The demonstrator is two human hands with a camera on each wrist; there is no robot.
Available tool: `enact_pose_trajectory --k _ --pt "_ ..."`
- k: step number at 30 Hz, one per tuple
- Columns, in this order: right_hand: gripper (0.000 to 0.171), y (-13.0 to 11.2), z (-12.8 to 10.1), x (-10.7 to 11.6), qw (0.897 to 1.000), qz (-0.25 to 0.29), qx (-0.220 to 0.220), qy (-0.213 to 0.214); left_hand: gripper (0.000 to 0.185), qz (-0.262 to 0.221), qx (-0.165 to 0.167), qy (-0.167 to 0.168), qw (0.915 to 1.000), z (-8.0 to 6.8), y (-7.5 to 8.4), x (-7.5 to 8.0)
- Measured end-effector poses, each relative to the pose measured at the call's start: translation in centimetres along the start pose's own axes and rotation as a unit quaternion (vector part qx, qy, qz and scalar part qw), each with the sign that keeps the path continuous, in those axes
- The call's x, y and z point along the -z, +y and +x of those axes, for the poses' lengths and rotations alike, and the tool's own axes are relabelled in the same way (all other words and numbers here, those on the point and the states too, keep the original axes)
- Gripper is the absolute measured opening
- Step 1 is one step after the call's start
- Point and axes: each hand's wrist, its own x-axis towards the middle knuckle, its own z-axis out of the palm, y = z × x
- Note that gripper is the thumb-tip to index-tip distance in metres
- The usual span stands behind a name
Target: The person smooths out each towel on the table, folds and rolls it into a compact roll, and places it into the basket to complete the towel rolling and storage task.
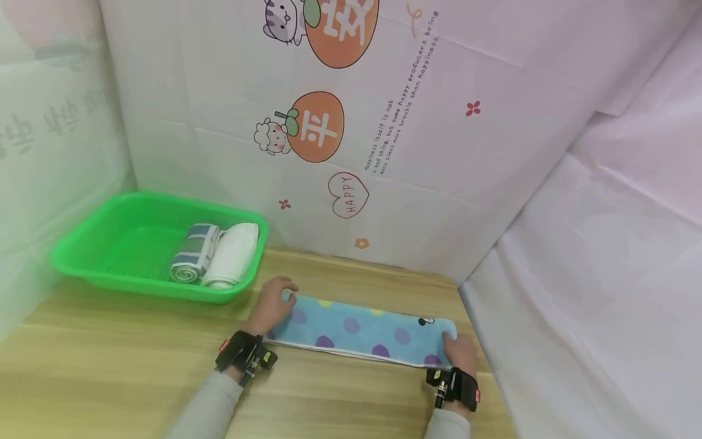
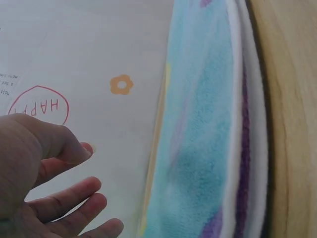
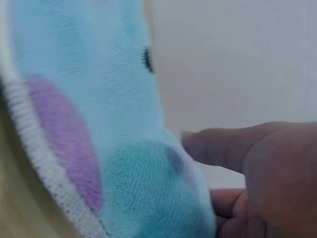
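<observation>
Fleece, soft and limp, is what the folded light-blue towel with purple and yellow dots (image 1: 362,332) looks to be made of; it lies as a long narrow strip on the pale wooden bench (image 1: 109,360), just right of the green plastic tray (image 1: 82,250); judging by its plush pile and white knitted hem, it should be light, floppy and not fragile, likely to sag or unfold if lifted by one end only, so the two short ends seem the sound places to hold it. The left hand (image 1: 272,305) rests on the towel's end nearest the tray, fingers bent loosely over the cloth; the left wrist view shows them relaxed and spread, not pinching. The right hand (image 1: 459,352) sits at the towel's far end, fingers curled against the fleece; whether it truly grips I cannot tell. In the tray lie a rolled blue-grey striped towel (image 1: 193,253) and a rolled white towel (image 1: 231,255), side by side and touching. Beyond the towel a printed white cloth backdrop (image 1: 384,122) stands close; the bench edge falls just past the right hand; the freest room lies in front of the towel, towards the person, and below the tray.
</observation>
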Motion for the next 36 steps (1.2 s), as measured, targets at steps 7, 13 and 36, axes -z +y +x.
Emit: enact_pose_trajectory --k 7,13,36 --pt "0.042 -2.0 -0.9 1.3 0.999 0.041 0.001 0.018 0.016 -0.008 -0.035 0.011 0.9993 0.0 0.7 -0.1" --pt "0.036 -2.8 -1.0 1.9 0.999 0.044 0.02 0.011 0.015 -0.005 -0.048 0.014 0.9988 0.0 0.9 -0.7" --pt "0.017 -13.4 -4.9 -2.4 0.971 0.141 0.182 0.07 0.034 -0.014 -0.099 -0.101 0.9898 -0.9 4.0 -2.9"
